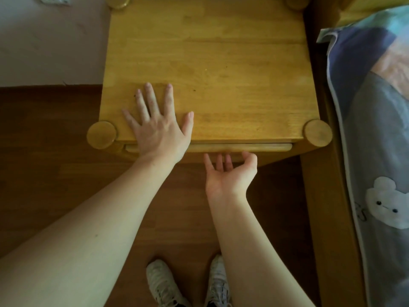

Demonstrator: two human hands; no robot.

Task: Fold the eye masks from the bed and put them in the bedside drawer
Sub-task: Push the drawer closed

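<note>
No eye masks are showing anywhere; the bed point(380, 151), right of the nightstand point(208, 69), is running off frame. My right hand point(228, 173) is reaching palm-up under the drawer front point(243, 148), fingers loosely curled, gripping nothing, tips hiding beneath the lip. My left hand point(158, 122) is lying flat, fingers spread, on the nightstand's top. Dark wood floor point(44, 151) is lying before the nightstand, with my sneakers point(218, 282) on it.

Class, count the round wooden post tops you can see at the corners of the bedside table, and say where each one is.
4. Front-left post top beside the left hand; front-right post top by the bed frame; back-left post top and back-right post top, both cut off by the picture's top edge.
</note>
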